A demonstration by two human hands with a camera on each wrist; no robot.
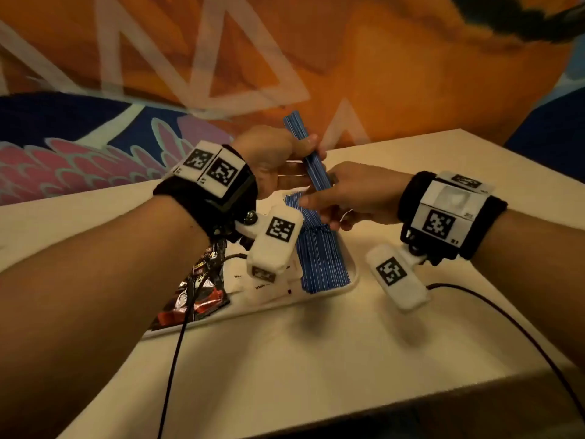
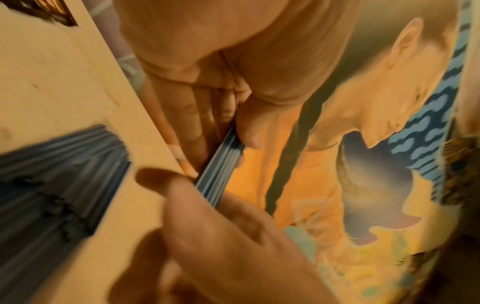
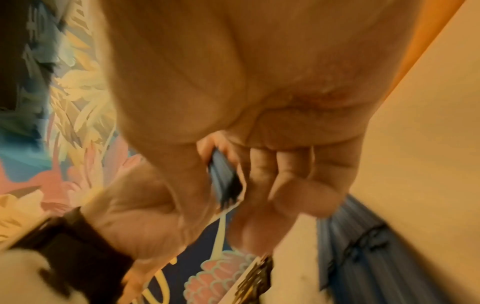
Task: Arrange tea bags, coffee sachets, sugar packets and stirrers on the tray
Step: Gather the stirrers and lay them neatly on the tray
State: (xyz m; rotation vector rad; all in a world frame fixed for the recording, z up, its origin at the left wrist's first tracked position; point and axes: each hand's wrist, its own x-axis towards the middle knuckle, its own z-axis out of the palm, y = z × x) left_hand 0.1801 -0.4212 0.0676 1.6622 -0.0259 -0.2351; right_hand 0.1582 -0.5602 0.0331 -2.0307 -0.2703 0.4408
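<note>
A bundle of blue striped stirrers stands tilted above the far end of the white tray. My left hand grips its middle between thumb and fingers. My right hand meets it from the right and pinches its lower end; the right wrist view shows the bundle between that thumb and the fingers. In the left wrist view the bundle runs from one hand into the other. A larger pile of blue stirrers lies on the tray's right side, under both hands.
White sugar packets lie in the tray's middle and dark coffee sachets at its left end. A black cable runs from my left wrist across the pale table to its near edge. A painted wall stands behind the table.
</note>
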